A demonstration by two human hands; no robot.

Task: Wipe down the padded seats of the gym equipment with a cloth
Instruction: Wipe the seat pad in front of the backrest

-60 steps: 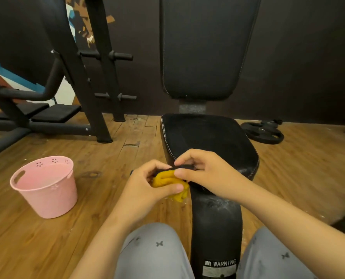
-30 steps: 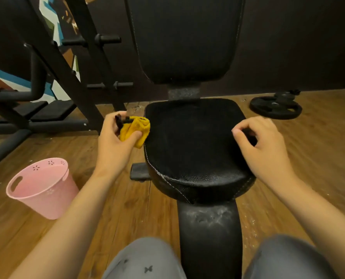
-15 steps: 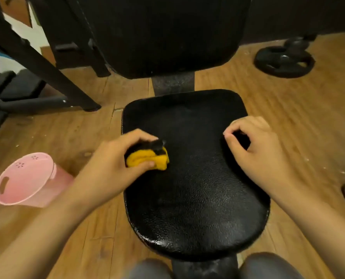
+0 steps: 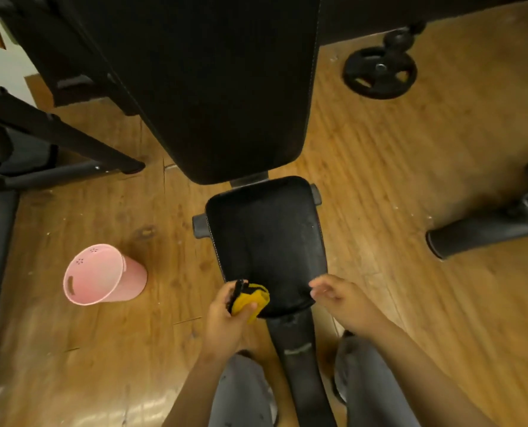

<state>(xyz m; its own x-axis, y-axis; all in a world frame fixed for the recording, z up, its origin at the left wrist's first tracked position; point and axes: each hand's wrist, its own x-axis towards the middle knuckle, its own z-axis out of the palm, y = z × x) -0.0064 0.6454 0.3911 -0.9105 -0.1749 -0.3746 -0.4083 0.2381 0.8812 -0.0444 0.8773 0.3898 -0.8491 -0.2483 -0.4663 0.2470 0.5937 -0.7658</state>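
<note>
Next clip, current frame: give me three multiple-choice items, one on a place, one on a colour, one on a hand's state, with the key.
1. Relative to the seat pad, the pink bucket stands:
A) on top of it
B) under it
C) on the floor to its left

2. The cloth in the left hand is:
A) yellow
B) white
C) blue

3. The right hand is:
A) gripping the cloth
B) open, holding nothing
C) clenched in a fist

Key:
1 C, the bucket sits on the floor left of the pad.
2 A, a yellow wad shows in the left hand's grip.
3 B, its fingers are loosely spread by the pad's near right corner, with nothing in them.
</note>
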